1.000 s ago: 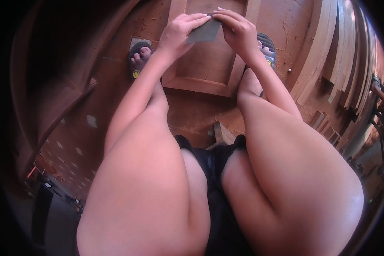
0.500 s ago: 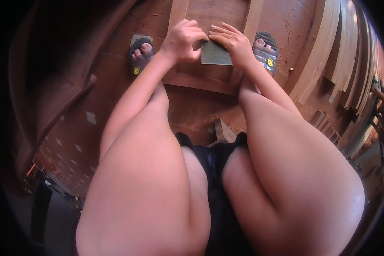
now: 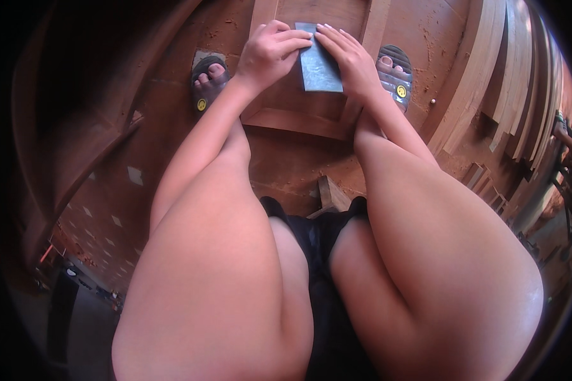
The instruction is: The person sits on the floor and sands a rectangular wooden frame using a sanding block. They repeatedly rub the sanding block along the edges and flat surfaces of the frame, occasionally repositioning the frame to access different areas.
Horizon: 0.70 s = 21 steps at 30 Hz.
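A thin, stiff-looking rectangular sheet (image 3: 321, 68), grey-blue with a pale sheen, is held above a framed wooden panel (image 3: 318, 111). I cannot make out whether it is metal or sanding paper. Its left upper edge lies between the thumb and bent fingers of my left hand (image 3: 270, 56). On the other side, my right hand (image 3: 351, 63) grips the right edge, its fingers extended together across the sheet's upper part. The right thumb is mostly hidden.
The panel lies on a reddish, dusty floor between my feet in sandals (image 3: 395, 75). Long wooden boards (image 3: 473, 70) are stacked to the right. A small wood offcut (image 3: 332, 195) lies near my knees. A large dark wooden piece (image 3: 89, 127) stands at left.
The sheet has tilted and turned; more of its face shows, now lighter and bluer, with its upper edge visible between the hands. My left fingers have straightened somewhat along its edge.
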{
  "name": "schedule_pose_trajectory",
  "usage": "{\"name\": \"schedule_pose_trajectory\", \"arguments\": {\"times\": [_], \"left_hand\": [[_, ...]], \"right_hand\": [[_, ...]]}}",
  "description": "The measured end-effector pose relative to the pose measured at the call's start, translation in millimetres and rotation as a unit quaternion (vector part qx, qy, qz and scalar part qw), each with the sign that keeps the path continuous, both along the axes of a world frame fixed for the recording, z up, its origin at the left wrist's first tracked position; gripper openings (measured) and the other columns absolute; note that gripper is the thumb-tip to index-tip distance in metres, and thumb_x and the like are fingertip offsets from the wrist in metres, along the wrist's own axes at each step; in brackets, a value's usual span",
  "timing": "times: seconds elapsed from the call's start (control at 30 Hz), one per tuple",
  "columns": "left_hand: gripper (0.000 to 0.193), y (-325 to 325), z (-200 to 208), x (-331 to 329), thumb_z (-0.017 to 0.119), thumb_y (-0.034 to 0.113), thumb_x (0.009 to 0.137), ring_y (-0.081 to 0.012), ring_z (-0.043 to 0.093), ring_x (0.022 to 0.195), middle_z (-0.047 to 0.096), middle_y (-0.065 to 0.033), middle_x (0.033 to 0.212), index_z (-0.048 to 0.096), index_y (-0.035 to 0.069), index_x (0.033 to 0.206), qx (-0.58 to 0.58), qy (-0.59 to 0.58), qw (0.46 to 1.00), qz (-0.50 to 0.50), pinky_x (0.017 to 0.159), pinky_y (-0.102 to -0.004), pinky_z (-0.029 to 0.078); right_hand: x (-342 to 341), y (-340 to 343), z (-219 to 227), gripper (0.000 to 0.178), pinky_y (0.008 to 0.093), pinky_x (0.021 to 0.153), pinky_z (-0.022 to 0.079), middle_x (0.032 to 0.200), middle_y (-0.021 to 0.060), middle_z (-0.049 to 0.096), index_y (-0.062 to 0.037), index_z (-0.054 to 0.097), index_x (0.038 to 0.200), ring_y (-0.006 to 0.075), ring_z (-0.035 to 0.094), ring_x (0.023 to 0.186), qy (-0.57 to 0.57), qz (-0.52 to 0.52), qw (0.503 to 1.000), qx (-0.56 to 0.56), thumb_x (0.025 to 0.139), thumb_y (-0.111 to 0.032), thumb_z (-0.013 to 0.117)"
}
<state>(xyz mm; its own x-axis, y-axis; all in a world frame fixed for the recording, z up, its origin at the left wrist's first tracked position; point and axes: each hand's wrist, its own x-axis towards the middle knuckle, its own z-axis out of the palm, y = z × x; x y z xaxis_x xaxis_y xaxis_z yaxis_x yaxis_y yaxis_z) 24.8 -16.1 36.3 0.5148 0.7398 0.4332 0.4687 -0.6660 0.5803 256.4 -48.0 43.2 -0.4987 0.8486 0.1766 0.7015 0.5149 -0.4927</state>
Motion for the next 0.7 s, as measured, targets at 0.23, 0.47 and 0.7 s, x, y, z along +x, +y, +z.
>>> {"name": "schedule_pose_trajectory", "arguments": {"times": [0.23,0.47,0.7], "left_hand": [[0.040,-1,9,-1,0.076,-0.002,0.076,-0.0274,0.065,0.108,0.073,-0.0067,0.115,0.072,0.007,0.114,-0.120,0.011,0.989,-0.084,0.097,-0.0393,0.053],[0.029,-13,-8,1,0.076,0.004,0.081,-0.0316,0.069,0.096,0.074,-0.0119,0.106,0.073,0.006,0.110,-0.224,-0.078,0.970,-0.056,0.084,-0.0385,0.058],[0.028,7,7,9,0.069,-0.004,0.083,-0.0317,0.070,0.108,0.074,-0.0145,0.113,0.073,0.006,0.109,-0.102,-0.079,0.992,0.001,0.095,-0.0404,0.057]], "right_hand": [[2,7,19,0.038,0.0446,0.089,0.055,0.114,0.0143,0.073,-0.0082,0.070,0.112,0.0320,0.069,0.106,-0.004,0.038,0.997,-0.063,0.075,-0.018,0.075],[-7,10,18,0.017,0.0445,0.064,0.055,0.084,0.0111,0.072,-0.0101,0.075,0.092,0.0355,0.068,0.074,0.101,0.019,0.990,-0.099,0.088,-0.026,0.077],[-4,19,18,0.056,0.0391,0.084,0.060,0.116,0.0092,0.074,-0.0100,0.069,0.125,0.0291,0.072,0.103,0.074,-0.005,0.997,0.029,0.070,0.000,0.074]]}}
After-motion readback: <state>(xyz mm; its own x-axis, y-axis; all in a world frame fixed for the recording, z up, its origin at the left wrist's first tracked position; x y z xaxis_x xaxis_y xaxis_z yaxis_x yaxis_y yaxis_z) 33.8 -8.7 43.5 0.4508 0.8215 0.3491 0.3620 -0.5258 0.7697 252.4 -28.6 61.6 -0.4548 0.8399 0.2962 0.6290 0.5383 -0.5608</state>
